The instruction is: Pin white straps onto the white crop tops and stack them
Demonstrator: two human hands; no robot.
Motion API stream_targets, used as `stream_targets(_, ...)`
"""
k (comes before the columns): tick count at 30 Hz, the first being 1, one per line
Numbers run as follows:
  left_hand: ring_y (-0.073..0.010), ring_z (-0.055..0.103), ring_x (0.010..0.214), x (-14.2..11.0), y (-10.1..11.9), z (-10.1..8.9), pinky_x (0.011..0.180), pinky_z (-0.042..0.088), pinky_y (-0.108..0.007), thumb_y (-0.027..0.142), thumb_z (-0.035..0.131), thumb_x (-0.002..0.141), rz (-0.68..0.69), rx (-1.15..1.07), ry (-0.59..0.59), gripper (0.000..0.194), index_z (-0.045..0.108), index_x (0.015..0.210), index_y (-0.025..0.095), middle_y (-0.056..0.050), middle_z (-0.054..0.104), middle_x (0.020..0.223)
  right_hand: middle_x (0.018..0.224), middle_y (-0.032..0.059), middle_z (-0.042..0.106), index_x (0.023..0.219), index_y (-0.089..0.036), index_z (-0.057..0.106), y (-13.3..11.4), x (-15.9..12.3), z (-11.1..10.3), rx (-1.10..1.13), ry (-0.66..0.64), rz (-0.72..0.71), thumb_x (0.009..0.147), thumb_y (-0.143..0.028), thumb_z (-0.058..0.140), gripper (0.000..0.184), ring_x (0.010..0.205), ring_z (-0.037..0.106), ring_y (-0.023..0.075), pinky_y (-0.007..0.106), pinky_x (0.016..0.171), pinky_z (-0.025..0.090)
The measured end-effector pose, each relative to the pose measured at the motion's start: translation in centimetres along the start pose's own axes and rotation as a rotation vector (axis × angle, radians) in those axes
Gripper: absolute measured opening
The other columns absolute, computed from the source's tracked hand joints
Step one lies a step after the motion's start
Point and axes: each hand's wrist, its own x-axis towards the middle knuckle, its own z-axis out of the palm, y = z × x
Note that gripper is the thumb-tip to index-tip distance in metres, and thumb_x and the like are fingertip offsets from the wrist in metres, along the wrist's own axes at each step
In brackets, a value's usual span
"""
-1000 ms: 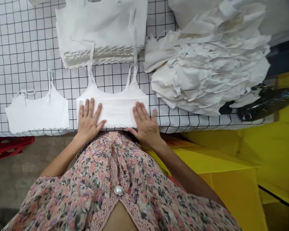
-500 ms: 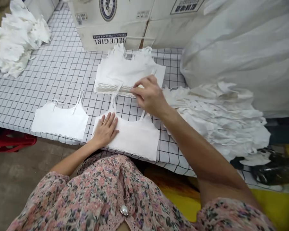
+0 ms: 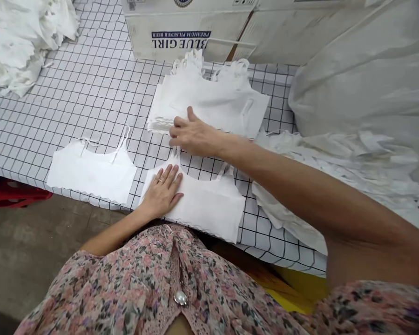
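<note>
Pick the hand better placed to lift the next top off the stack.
Right, probably: the right hand is at the edge of the stack of white strappy tops, while the left hand lies flat on the single top nearer the body.

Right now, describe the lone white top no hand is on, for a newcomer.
Along the near edge of the grid-patterned table, two flat white strappy tops lie side by side. Yours is the further-left top, with no hand on it, unlike the top under the person's left hand.
</note>
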Motion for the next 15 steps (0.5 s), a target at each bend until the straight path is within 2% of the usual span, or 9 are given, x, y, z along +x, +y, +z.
stream_targets(3, -0.0329, 0.015, 0.172, 0.1, 0.1, 0.0, 0.141, 0.029, -0.059, 0.046, 0.044, 0.112, -0.006, -0.011, -0.006, 0.066, 0.038, 0.168, 0.012, -0.019, 0.024, 0.18, 0.096, 0.0066, 0.062, 0.079, -0.02, 0.069, -0.8, 0.1, -0.3, -0.05, -0.078, -0.101, 0.102, -0.004, 0.041, 0.039, 0.119, 0.05, 0.0243, 0.075, 0.125, 0.034)
stream_targets(5, -0.0337, 0.017, 0.171, 0.2, 0.2, -0.1, 0.141, 0.029, -0.058, 0.047, 0.043, 0.113, -0.003, -0.006, -0.02, 0.066, 0.04, 0.167, 0.011, -0.019, 0.025, 0.18, 0.094, 0.0061, 0.061, 0.077, -0.02, 0.067, -0.9, 0.0, -0.4, -0.057, -0.076, -0.08, 0.103, -0.004, 0.038, 0.042, 0.118, 0.051, 0.0224, 0.072, 0.128, 0.032)
stream_targets(8, -0.0341, 0.02, 0.171, 0.3, 0.3, -0.2, 0.14, 0.03, -0.057, 0.048, 0.043, 0.113, -0.002, 0.001, -0.036, 0.066, 0.041, 0.167, 0.01, -0.019, 0.026, 0.18, 0.084, 0.0042, 0.06, 0.08, -0.022, 0.067, -0.1, -0.7, -0.6, -0.004, -0.008, 0.041, 0.105, -0.004, 0.034, 0.045, 0.113, 0.054, 0.0197, 0.067, 0.131, 0.03)
stream_targets(11, -0.0343, 0.021, 0.171, 0.3, 0.3, -0.2, 0.14, 0.03, -0.058, 0.047, 0.043, 0.113, -0.006, 0.004, -0.041, 0.066, 0.041, 0.167, 0.01, -0.02, 0.026, 0.179, 0.075, 0.0035, 0.059, 0.078, -0.023, 0.066, 1.9, -1.6, -0.9, 0.074, 0.113, 0.208, 0.108, -0.008, 0.03, 0.049, 0.104, 0.058, 0.0188, 0.064, 0.131, 0.032)
stream_targets(15, -0.0362, 0.026, 0.169, 0.2, 0.1, -0.2, 0.139, 0.034, -0.058, 0.048, 0.043, 0.113, 0.003, 0.029, -0.014, 0.065, 0.044, 0.165, 0.009, -0.02, 0.03, 0.178, 0.071, 0.0035, 0.065, 0.089, -0.021, 0.073, 5.4, -2.3, -1.2, 0.152, 0.322, 0.432, 0.111, -0.026, 0.044, 0.037, 0.096, 0.061, 0.0203, 0.067, 0.127, 0.035)
